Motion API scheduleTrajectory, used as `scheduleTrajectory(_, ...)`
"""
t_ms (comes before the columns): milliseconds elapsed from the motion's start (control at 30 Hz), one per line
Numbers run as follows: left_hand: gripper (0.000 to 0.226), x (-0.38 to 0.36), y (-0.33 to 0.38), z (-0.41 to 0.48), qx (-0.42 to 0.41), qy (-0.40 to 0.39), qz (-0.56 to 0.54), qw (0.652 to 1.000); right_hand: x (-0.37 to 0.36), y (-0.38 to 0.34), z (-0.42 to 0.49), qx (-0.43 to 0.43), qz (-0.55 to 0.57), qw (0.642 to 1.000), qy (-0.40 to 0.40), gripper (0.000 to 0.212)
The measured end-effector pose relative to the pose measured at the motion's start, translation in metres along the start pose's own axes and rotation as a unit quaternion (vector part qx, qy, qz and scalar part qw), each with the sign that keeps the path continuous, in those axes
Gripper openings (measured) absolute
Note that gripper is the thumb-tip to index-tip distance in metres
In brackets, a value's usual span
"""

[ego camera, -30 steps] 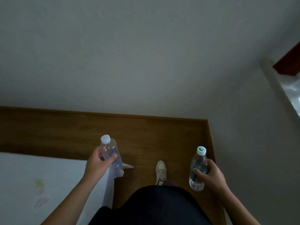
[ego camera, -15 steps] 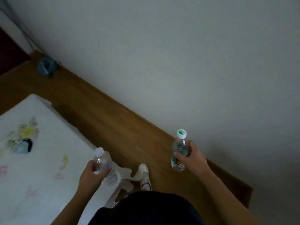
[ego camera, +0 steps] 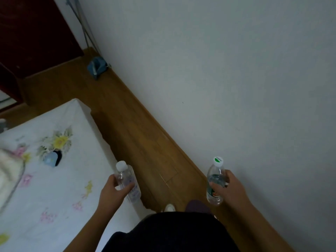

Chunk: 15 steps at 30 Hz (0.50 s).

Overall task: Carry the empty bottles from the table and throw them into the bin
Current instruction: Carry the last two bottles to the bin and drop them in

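Observation:
My left hand [ego camera: 113,190] grips a clear plastic bottle with a white cap [ego camera: 128,180], held upright over the edge of a white flowered cloth. My right hand [ego camera: 229,188] holds a second clear bottle [ego camera: 215,180] with a green-and-white cap and a green label, upright above the wooden floor near the wall. Both bottles look empty. No bin shows in the head view.
A white flowered cloth [ego camera: 45,179] covers the surface at the left. A strip of wooden floor [ego camera: 138,135] runs between it and the grey wall [ego camera: 236,79]. A blue object [ego camera: 97,67] lies at the far corner beside dark red furniture [ego camera: 32,37]. My shoe [ego camera: 170,208] is below.
The view has swung left, bringing the cloth, the far corner and the dark furniture into sight. Both hands still hold their bottles in front of me.

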<state>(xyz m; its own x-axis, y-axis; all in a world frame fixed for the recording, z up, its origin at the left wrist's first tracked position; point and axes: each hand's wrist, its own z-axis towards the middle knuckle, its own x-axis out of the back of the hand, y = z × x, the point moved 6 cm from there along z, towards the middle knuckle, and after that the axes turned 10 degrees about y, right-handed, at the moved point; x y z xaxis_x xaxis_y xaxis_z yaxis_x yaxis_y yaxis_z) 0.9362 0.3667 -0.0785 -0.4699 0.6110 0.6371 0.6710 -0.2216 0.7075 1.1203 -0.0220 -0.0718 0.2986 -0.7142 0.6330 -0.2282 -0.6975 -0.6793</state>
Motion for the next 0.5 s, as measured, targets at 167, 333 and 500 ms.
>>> scheduleTrajectory(167, 0.059, -0.007, 0.041, 0.049, -0.007, 0.013, -0.01, 1.0, 0.005, 0.004, 0.051, -0.035, -0.029, 0.999, -0.022, 0.048)
scheduleTrajectory(333, 0.06, -0.017, 0.068, 0.106, 0.009, 0.036, -0.009, 0.999, 0.0, -0.016, 0.124, -0.039, -0.045, 0.997, -0.043, 0.051)
scheduleTrajectory(500, 0.061, -0.013, 0.08, 0.151, 0.053, 0.075, 0.018, 0.996, -0.029, -0.085, 0.208, -0.007, -0.024, 0.997, -0.074, 0.059)
